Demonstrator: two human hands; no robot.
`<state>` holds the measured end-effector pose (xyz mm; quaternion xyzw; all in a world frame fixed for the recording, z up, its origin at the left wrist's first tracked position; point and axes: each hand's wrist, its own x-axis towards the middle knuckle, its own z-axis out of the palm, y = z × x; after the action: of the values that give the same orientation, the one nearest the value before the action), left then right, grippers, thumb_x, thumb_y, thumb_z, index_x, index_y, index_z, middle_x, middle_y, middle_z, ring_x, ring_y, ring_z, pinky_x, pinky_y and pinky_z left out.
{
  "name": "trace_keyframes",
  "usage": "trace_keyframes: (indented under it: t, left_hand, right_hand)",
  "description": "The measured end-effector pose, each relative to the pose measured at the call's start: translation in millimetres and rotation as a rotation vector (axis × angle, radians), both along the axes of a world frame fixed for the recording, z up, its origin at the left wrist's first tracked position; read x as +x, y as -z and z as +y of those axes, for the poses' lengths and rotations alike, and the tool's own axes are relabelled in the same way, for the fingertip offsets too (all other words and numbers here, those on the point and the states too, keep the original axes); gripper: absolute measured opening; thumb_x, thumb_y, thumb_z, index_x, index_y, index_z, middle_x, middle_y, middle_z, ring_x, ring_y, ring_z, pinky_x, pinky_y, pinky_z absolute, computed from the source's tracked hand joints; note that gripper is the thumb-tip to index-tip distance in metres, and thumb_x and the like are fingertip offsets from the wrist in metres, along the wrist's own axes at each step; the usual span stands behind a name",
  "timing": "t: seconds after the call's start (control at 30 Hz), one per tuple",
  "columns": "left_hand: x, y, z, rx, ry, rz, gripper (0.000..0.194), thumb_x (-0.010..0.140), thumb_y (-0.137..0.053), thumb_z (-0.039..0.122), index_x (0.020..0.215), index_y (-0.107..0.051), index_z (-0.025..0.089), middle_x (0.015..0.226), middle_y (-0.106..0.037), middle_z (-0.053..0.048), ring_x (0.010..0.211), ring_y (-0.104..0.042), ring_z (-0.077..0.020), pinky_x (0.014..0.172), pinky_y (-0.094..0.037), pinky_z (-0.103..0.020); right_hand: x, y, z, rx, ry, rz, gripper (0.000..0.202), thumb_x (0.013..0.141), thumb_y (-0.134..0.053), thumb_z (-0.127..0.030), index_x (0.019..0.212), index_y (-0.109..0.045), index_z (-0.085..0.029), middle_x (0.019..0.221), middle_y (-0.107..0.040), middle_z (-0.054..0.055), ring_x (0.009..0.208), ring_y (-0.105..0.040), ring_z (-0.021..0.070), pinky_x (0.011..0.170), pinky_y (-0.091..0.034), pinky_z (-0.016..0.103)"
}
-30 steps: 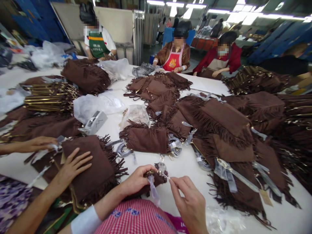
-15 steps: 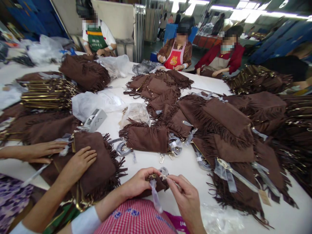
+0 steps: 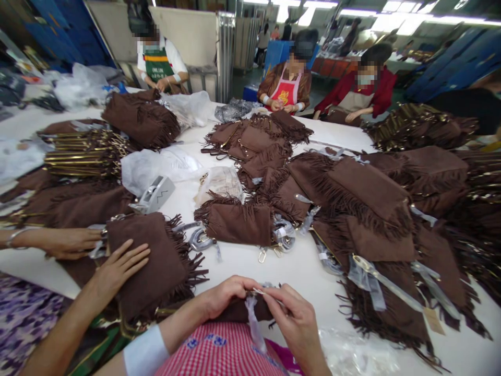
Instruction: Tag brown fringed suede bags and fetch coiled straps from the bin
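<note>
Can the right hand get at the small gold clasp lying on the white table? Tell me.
Probably not at once: the right hand is pinching the clear strip with the left hand, though the bare table before the gold clasp is open.

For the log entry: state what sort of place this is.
Probably a handbag workshop: stacks of brown fringed suede bags cover a shared white worktable, and aproned workers sit round it under strip lights.

Left hand (image 3: 225,297) and right hand (image 3: 293,318) pinch a clear plastic strip (image 3: 253,324) over a brown fringed bag (image 3: 238,312).
</note>
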<state>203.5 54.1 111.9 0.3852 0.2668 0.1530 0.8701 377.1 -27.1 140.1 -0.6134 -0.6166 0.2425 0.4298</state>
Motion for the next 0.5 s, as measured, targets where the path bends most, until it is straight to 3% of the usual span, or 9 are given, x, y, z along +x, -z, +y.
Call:
trace_keyframes:
  t: [0.1,0.2,0.37,0.5]
  left_hand:
    - [3.2,-5.7,-2.5,0.045,-0.034,0.066,0.034,0.076,-0.057,0.04,0.091,-0.072,0.013,0.083,-0.065,-0.003,0.078,-0.052,-0.0171,0.077,-0.039,-0.027]
    - [8.7,-8.0,-4.6,0.062,-0.026,0.149,0.042,0.076,-0.065,0.053,0.084,-0.067,0.012,0.07,-0.056,0.001,0.065,-0.045,-0.0117,0.065,-0.035,-0.024]
    - [14.8,-7.8,-7.8,0.113,-0.048,0.222,0.04,0.072,-0.069,0.051,0.066,-0.059,0.012,0.058,-0.044,0.005,0.056,-0.034,-0.0077,0.055,-0.027,-0.021]
    - [16.1,-10.6,-10.4,0.089,-0.066,0.245,0.043,0.071,-0.067,0.054,0.062,-0.056,0.014,0.056,-0.045,0.006,0.053,-0.035,-0.0075,0.054,-0.028,-0.022]
  right_hand:
    - [-0.2,0.0,-1.0,0.016,-0.018,-0.027,0.015,0.091,-0.06,-0.027,0.091,-0.075,-0.024,0.057,-0.053,-0.004,0.047,-0.051,0.0112,0.045,-0.039,0.021]
    - [0.7,0.5,-1.8,0.03,-0.031,-0.037,0.015,0.091,-0.06,-0.026,0.092,-0.075,-0.023,0.059,-0.055,-0.003,0.048,-0.052,0.011,0.045,-0.04,0.02]
    - [1.3,1.8,-2.6,0.041,-0.033,-0.077,0.014,0.09,-0.061,-0.028,0.088,-0.074,-0.023,0.061,-0.06,-0.002,0.05,-0.055,0.0114,0.048,-0.042,0.021]
    - [1.1,6.5,-5.5,-0.029,-0.039,-0.09,0.02,0.092,-0.059,-0.034,0.086,-0.074,-0.023,0.06,-0.059,-0.002,0.05,-0.055,0.0118,0.048,-0.041,0.021]
